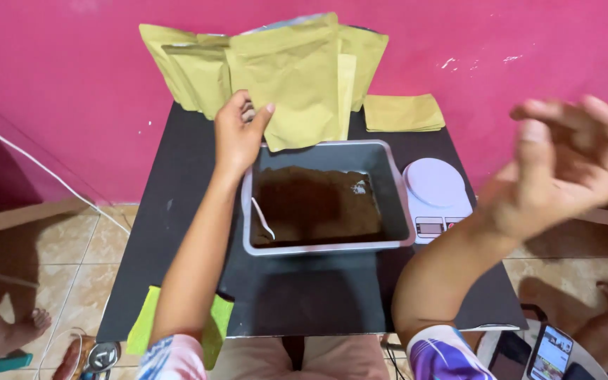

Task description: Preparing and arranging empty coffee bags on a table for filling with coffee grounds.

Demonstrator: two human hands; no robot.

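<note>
Looking down from near to far, we saw first a yellow-green cloth (214,331) hanging over the near edge of the black tabletop (318,295), under our left forearm. Past it stood a grey tray (397,204) with brown powder (314,204) in it and a white spoon (262,219) lying at its left side. Just beside the tray on the right stood a white kitchen scale (436,193).

Behind the tray, a group of yellowish paper pouches (290,77) stood upright against the pink wall (72,84), with their long axis vertical. Our left hand (237,134) was at the lower left corner of the front pouch; the fingers were curled and the thumb was raised towards the paper. The grip looked partly closed, but we could not tell if it really pinched the pouch or only touched it. The pouch lay straight ahead and a little to the right of this hand.

Our right hand (575,165) was raised in the air at the right, blurred, with open fingers and holding nothing, well apart from the pouches. So the left hand was clearly the nearer one. A flat stack of pouches (402,112) lay at the far right corner.
</note>
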